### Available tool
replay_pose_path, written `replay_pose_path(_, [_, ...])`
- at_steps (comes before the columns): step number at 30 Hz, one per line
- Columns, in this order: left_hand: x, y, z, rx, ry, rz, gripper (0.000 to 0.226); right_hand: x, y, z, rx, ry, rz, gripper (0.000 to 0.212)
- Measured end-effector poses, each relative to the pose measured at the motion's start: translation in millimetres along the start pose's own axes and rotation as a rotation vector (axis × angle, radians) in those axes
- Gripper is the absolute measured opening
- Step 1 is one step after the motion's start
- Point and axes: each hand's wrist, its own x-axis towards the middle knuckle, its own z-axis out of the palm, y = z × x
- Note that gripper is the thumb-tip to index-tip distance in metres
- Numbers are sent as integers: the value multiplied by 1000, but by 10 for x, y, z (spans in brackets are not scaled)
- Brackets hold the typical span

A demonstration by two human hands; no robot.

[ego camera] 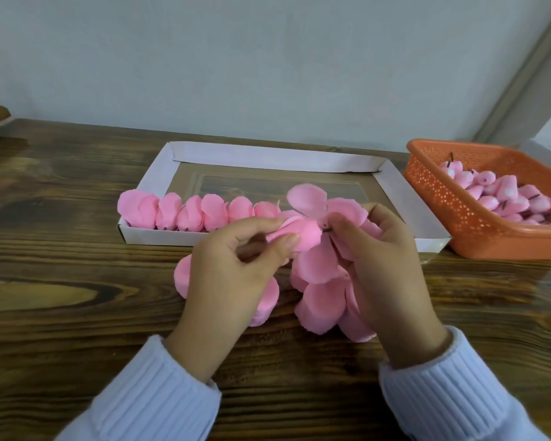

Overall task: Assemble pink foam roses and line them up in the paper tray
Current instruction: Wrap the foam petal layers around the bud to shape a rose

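A pink foam bud (pixel 299 236) is held just in front of the tray's near wall, above the table (pixel 77 281). It is pinched between the thumb and fingers of the left hand (pixel 233 268), with its short dark stem (pixel 326 230) pointing right. The stem end is gripped by the fingertips of the right hand (pixel 385 265), and a stack of loose pink petals (pixel 322 300) is also held in that hand, fanning out below and above the bud. More petals (pixel 268 300) show beneath the left hand; whether they are held or lying on the table cannot be told.

Behind the hands, a shallow white paper tray (pixel 268 155) is set on the table. A row of finished roses (pixel 191 213) is lined up side by side along its near wall, starting from the left corner; the rest of the tray floor is bare.

To the right of the tray, just beside it, an orange perforated basket (pixel 433 183) is filled with pink buds on stems (pixel 503 195). Both wrists are covered by pale ribbed sleeves (pixel 153 386).
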Motion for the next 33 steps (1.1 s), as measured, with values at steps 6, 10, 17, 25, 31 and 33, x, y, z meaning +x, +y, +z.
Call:
replay_pose_path(6, [-15, 14, -18, -7, 65, 24, 23, -47, -27, 17, -32, 11, -91, 9])
replay_pose_path(10, [-15, 1, 1, -1, 70, -1, 25, -76, -23, 40, -69, 19, -184, 13])
replay_pose_path(17, [-29, -7, 21, -48, 22, -24, 31, -102, -14, 61, -160, 21, -384, 20])
replay_pose_path(25, [30, -32, 14, -461, 78, -291, 25, -286, 21, 171, -212, -276, -556, 31])
replay_pose_path(31, [49, 13, 8, -639, -12, -320, 19, -250, 12, 138, -102, -176, -750, 24])
replay_pose_path(33, [40, 14, 9, -599, -33, -283, 20, -201, 10, 110, -63, 7, -741, 18])
